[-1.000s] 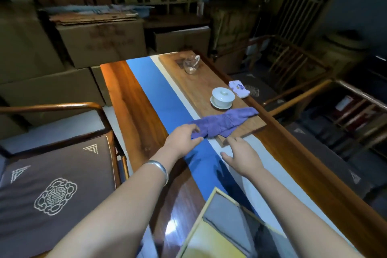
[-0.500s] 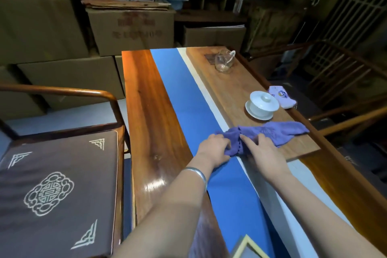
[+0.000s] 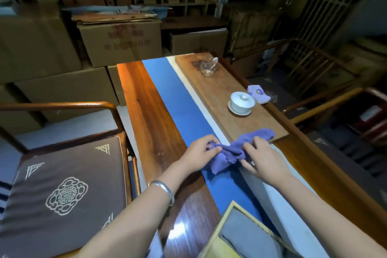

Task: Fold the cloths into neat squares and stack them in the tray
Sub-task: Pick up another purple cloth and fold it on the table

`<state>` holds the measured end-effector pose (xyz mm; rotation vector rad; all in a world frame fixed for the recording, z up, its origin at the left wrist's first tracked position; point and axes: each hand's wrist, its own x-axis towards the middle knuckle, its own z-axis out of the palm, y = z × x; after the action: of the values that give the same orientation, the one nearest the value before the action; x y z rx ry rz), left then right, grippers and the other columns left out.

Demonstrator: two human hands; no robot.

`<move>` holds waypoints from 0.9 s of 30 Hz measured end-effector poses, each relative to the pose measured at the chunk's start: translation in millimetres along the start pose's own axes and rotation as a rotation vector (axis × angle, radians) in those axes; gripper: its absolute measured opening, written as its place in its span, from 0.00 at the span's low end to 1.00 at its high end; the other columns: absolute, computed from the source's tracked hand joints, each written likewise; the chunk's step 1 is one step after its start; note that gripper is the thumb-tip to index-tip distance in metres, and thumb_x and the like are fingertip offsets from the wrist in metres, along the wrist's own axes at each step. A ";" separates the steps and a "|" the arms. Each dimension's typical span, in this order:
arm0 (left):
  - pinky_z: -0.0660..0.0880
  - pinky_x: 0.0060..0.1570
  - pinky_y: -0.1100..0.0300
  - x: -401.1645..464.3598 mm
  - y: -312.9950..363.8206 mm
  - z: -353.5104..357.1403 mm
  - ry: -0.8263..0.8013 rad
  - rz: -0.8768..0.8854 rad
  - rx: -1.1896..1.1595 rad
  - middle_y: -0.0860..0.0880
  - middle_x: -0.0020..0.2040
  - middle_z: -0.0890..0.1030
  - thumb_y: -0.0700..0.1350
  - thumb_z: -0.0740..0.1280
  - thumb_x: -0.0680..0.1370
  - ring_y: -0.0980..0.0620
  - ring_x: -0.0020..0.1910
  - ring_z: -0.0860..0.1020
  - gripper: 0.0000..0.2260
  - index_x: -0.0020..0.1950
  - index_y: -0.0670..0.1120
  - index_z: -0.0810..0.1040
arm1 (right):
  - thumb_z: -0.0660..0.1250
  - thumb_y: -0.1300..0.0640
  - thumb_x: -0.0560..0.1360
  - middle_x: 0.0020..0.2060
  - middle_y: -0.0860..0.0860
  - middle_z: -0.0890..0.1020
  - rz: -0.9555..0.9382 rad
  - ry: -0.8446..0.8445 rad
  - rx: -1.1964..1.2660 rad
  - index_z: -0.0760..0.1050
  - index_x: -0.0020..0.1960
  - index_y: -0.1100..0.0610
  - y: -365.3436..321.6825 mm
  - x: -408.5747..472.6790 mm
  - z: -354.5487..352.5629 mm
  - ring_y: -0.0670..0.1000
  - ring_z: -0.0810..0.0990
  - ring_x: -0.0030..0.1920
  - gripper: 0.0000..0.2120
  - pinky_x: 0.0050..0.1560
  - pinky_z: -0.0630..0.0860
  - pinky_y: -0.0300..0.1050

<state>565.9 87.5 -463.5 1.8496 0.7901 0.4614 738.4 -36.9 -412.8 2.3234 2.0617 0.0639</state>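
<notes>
A crumpled purple cloth (image 3: 232, 151) lies across the blue strip of the table (image 3: 146, 111) and the near end of a raised wooden board (image 3: 219, 98). My left hand (image 3: 202, 150) pinches the cloth's left end. My right hand (image 3: 259, 158) grips its middle, with the far end trailing onto the board. A wooden-rimmed tray (image 3: 222, 228) sits at the bottom of the view with a grey cloth (image 3: 245, 236) lying in it. A second, folded purple cloth (image 3: 258, 94) rests at the table's right edge.
A white lidded cup on a saucer (image 3: 240, 103) and a glass pitcher (image 3: 208, 67) stand on the board. A wooden chair with a brown cushion (image 3: 60, 186) is at my left. Cardboard boxes (image 3: 119, 42) and shelves fill the back; more wooden chairs (image 3: 326, 98) stand at right.
Both hands closed on the purple cloth and drew it off the board toward me, bunching it up. The head tilted down, bringing the tray back into view.
</notes>
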 end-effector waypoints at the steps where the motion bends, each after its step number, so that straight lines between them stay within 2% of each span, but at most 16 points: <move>1: 0.64 0.36 0.58 -8.0 12.7 -1.0 -0.017 0.013 -0.052 0.45 0.34 0.74 0.45 0.66 0.78 0.51 0.33 0.68 0.02 0.46 0.48 0.75 | 0.64 0.47 0.75 0.46 0.58 0.73 0.019 0.005 0.026 0.72 0.49 0.59 -0.1 -12.9 -10.1 0.60 0.74 0.48 0.15 0.39 0.72 0.51; 3: 0.63 0.34 0.58 -22.8 40.7 -2.0 -0.033 0.047 -0.116 0.45 0.33 0.73 0.44 0.66 0.78 0.51 0.32 0.68 0.04 0.44 0.50 0.76 | 0.64 0.48 0.76 0.45 0.57 0.74 0.020 0.048 0.065 0.73 0.49 0.59 -1.4 -40.3 -33.2 0.59 0.75 0.47 0.13 0.38 0.73 0.49; 5: 0.62 0.32 0.59 -35.3 71.7 -2.5 -0.032 0.068 -0.125 0.48 0.31 0.72 0.45 0.66 0.78 0.55 0.29 0.67 0.04 0.43 0.50 0.77 | 0.68 0.51 0.75 0.41 0.57 0.76 0.001 0.159 0.059 0.77 0.46 0.59 -3.6 -68.8 -57.5 0.59 0.78 0.43 0.10 0.32 0.71 0.45; 8: 0.67 0.35 0.61 -55.1 124.2 -0.6 -0.050 0.130 -0.132 0.51 0.33 0.75 0.45 0.67 0.78 0.57 0.32 0.70 0.05 0.43 0.46 0.78 | 0.65 0.52 0.77 0.40 0.55 0.76 0.117 0.295 0.072 0.78 0.48 0.57 -5.3 -113.5 -92.2 0.58 0.78 0.42 0.08 0.28 0.72 0.47; 11: 0.70 0.39 0.65 -75.9 179.5 2.6 -0.139 0.229 -0.103 0.53 0.36 0.78 0.44 0.66 0.78 0.60 0.36 0.74 0.06 0.41 0.49 0.77 | 0.61 0.53 0.79 0.45 0.53 0.76 0.275 0.442 0.175 0.77 0.57 0.53 -4.0 -158.0 -120.3 0.55 0.77 0.47 0.11 0.35 0.74 0.47; 14: 0.68 0.36 0.71 -94.3 230.3 4.3 -0.190 0.337 -0.029 0.56 0.33 0.76 0.42 0.66 0.78 0.66 0.33 0.73 0.07 0.40 0.47 0.77 | 0.57 0.54 0.81 0.50 0.51 0.78 0.368 0.551 0.363 0.75 0.61 0.53 -1.7 -208.5 -147.4 0.51 0.75 0.52 0.13 0.50 0.73 0.47; 15: 0.68 0.36 0.71 -100.7 243.8 5.6 -0.226 0.350 -0.033 0.56 0.33 0.77 0.42 0.67 0.78 0.65 0.33 0.73 0.07 0.40 0.47 0.78 | 0.57 0.56 0.81 0.50 0.51 0.79 0.388 0.613 0.417 0.76 0.59 0.54 -1.5 -226.2 -156.2 0.50 0.75 0.52 0.12 0.51 0.71 0.45; 17: 0.69 0.37 0.73 -112.5 266.8 11.8 -0.299 0.378 -0.062 0.58 0.32 0.79 0.41 0.68 0.77 0.67 0.33 0.74 0.07 0.39 0.48 0.79 | 0.58 0.56 0.80 0.43 0.48 0.78 0.471 0.678 0.471 0.76 0.50 0.54 -4.0 -262.6 -173.2 0.50 0.76 0.46 0.08 0.46 0.68 0.43; 19: 0.67 0.34 0.73 -123.9 288.8 25.1 -0.386 0.404 -0.056 0.59 0.30 0.80 0.43 0.69 0.76 0.66 0.32 0.74 0.08 0.38 0.50 0.80 | 0.59 0.55 0.80 0.34 0.48 0.75 0.576 0.644 0.526 0.72 0.40 0.53 -8.2 -297.8 -182.9 0.50 0.73 0.37 0.10 0.40 0.66 0.45; 21: 0.68 0.35 0.72 -132.4 309.8 43.6 -0.481 0.441 -0.065 0.59 0.30 0.80 0.44 0.70 0.76 0.64 0.33 0.74 0.07 0.37 0.51 0.80 | 0.61 0.57 0.79 0.30 0.47 0.71 0.666 0.633 0.605 0.68 0.35 0.52 -9.8 -331.1 -188.7 0.49 0.69 0.34 0.13 0.37 0.65 0.46; 25: 0.70 0.35 0.70 -155.7 339.3 88.7 -0.685 0.478 -0.096 0.55 0.34 0.81 0.45 0.70 0.75 0.60 0.35 0.76 0.06 0.37 0.50 0.80 | 0.64 0.68 0.73 0.28 0.48 0.63 0.816 0.781 0.789 0.61 0.30 0.53 -21.2 -393.6 -195.8 0.43 0.61 0.30 0.20 0.31 0.59 0.38; 27: 0.71 0.35 0.70 -171.8 343.7 111.6 -0.758 0.483 -0.103 0.56 0.34 0.82 0.45 0.70 0.75 0.61 0.36 0.78 0.06 0.37 0.50 0.81 | 0.66 0.70 0.71 0.28 0.49 0.63 0.868 0.789 0.834 0.61 0.30 0.54 -28.8 -425.0 -195.2 0.43 0.60 0.29 0.19 0.28 0.58 0.35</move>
<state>620.4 -195.6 -186.1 1.9047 -0.1909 0.0638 649.0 -455.8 -222.7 4.0943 1.0704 0.1928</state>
